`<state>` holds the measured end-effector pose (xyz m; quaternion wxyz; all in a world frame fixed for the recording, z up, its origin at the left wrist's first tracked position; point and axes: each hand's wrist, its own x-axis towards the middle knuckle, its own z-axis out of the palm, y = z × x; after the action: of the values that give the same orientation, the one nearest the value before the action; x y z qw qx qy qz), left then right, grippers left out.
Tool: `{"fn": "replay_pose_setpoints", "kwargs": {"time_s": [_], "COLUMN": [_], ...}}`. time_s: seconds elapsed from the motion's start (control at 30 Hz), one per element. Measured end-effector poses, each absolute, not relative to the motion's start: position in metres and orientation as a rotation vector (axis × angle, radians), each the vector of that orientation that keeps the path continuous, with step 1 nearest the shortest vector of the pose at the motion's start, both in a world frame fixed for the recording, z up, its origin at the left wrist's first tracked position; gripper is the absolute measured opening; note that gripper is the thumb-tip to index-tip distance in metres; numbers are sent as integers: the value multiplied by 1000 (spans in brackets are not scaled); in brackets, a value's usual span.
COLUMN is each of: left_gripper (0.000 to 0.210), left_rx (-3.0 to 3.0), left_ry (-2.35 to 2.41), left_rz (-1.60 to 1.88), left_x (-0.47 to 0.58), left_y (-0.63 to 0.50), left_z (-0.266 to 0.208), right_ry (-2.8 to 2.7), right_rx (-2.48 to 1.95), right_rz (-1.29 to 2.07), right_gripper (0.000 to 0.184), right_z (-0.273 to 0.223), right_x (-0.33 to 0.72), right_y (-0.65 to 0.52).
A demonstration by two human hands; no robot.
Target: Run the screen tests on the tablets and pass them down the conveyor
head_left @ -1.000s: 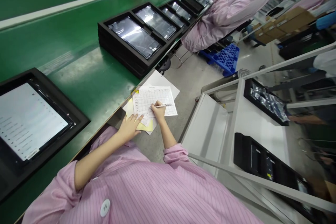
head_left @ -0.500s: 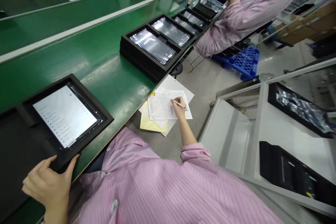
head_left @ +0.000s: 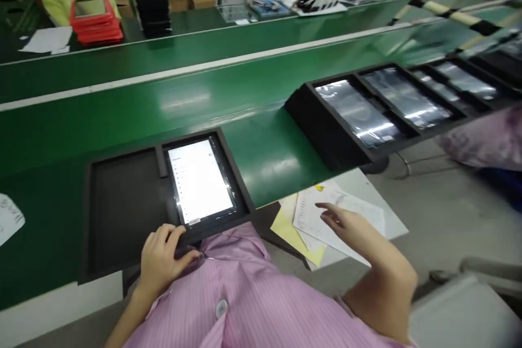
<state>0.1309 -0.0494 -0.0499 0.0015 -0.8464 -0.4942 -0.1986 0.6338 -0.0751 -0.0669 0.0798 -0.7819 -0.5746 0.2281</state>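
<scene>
My left hand (head_left: 163, 255) grips the near edge of a black tray (head_left: 122, 212) on the green belt, thumb on top. In the tray's right half lies a tablet (head_left: 199, 179) with a lit white screen; its left half holds nothing. My right hand (head_left: 345, 225) hovers over a printed form (head_left: 362, 212) lying on a small white ledge beside the belt, fingers stretched out towards the left. The hand is blurred and no pen shows in it. A yellow sheet (head_left: 291, 234) sticks out from under the form.
To the right on the green belt (head_left: 122, 109), a row of stacked black trays (head_left: 359, 114) holds bagged tablets. A co-worker's pink sleeve (head_left: 489, 141) is at far right. Across the far belt are red trays (head_left: 95, 22) and two other people. A paper (head_left: 8, 217) lies at left.
My view has swung left and up. My left hand left the form and took hold of the tray's near edge. My right hand lifted off the form; the pen is no longer seen.
</scene>
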Motion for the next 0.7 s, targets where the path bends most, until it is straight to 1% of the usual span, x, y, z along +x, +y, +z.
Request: {"fn": "replay_pose_setpoints", "kwargs": {"time_s": [0.03,0.07,0.1,0.13,0.2,0.23,0.3,0.4,0.5,0.6,0.67,0.7], "left_gripper": [67,76,81,81,75,73,75,81,69,61,61,58], "left_rx": [-2594,-2520,-2458,-2419,-2468,-2558,-2780,-2990,-3024,-3001,-2879,-2793], "left_ry": [-1655,-1752,-1831,-1893,-1936,-1905,-1757,-1559,-1585,-1598,-1751,-1867], "left_rz": [-599,-559,-507,-455,-374,-352,-344,-342,-225,-87,-103,-117], "left_x": [135,139,143,147,154,156,154,132,95,65,55,53], "left_y": [-50,-48,-44,-39,-30,-26,-21,-9,29,95,141,161], "left_z": [-48,-47,-47,-47,-47,-45,-37,-10,17,20,9,2], "right_ry": [-1839,-1948,-2061,-2161,-2340,-2414,-2508,-2497,-2424,-2448,-2510,-2536], "right_rx": [-2237,-2146,-2053,-1945,-1689,-1548,-1257,-933,-751,-574,-505,-490], "right_rz": [617,483,351,252,161,153,169,181,193,208,215,220], "right_gripper": [37,42,43,43,39,37,33,27,25,36,45,48], "right_z": [-53,-39,-26,-14,5,12,20,15,-6,-28,-38,-41], "right_x": [612,587,562,536,491,472,444,417,398,384,380,379], "right_y": [-61,-46,-30,-14,13,23,38,57,78,93,96,96]}}
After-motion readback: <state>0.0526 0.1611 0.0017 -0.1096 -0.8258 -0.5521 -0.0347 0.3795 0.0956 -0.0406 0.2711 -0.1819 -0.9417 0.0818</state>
